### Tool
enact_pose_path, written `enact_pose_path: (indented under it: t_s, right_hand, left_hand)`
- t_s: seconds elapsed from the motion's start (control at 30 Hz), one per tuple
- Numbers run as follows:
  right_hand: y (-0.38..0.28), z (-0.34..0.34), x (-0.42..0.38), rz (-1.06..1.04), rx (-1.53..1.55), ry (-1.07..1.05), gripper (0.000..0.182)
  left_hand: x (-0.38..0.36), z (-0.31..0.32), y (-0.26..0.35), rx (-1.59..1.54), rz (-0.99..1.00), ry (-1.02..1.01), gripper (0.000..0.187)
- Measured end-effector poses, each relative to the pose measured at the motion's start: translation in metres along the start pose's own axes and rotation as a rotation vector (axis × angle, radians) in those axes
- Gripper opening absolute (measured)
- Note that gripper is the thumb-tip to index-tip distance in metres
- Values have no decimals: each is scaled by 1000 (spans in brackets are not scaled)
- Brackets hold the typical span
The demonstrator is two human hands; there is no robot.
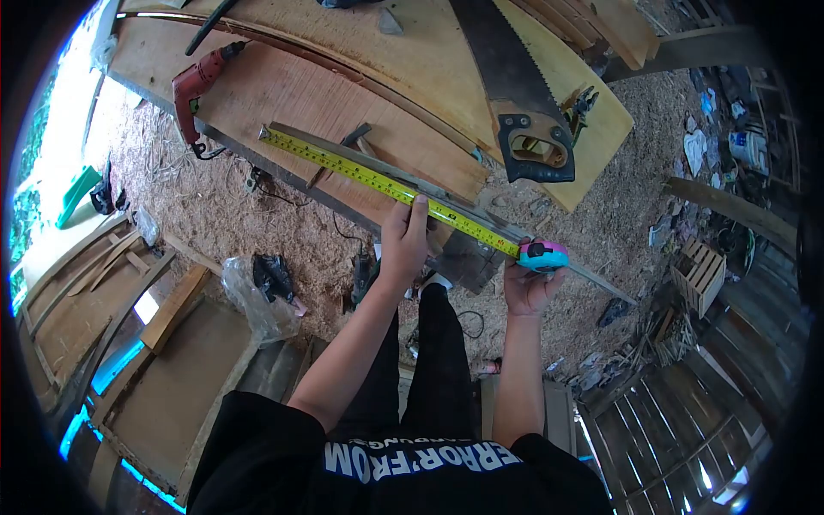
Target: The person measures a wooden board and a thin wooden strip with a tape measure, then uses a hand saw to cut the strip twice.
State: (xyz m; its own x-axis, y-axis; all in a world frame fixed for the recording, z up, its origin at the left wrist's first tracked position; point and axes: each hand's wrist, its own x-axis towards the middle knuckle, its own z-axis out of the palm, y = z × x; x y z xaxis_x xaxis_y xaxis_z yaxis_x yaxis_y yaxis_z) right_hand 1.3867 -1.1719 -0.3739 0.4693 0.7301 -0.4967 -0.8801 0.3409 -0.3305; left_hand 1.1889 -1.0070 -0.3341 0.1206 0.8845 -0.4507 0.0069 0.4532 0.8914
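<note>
A yellow tape measure blade (343, 166) is pulled out along a long thin strip of wood (601, 284), over the wooden boards. My left hand (405, 239) pinches the blade near its middle, thumb on top. The pink and turquoise tape case (543, 255) sits in my right hand (530, 290), fingers mostly hidden beneath it. The blade's hooked end lies at the strip's far left end. Just behind the blade a hammer (356, 135) rests on the reddish board (283, 94).
A red drill (199, 86) lies at the board's left. A handsaw (515, 94) and pliers (583, 109) lie at the back right. Shavings (318, 225), plastic bags (249, 296) and a power tool (361, 276) with a cord are on the floor. A wooden crate (699, 276) stands right.
</note>
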Motion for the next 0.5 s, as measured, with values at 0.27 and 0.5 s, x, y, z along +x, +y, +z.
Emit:
enact_pose_path:
  t_s: [0.27, 0.5]
  right_hand:
    - [6, -2, 7, -40, -12, 48, 55]
    - [11, -32, 21, -54, 61, 239, 41]
  left_hand:
    - [3, -2, -18, 69, -78, -49, 31]
    - [6, 0, -21, 86, -11, -77, 32]
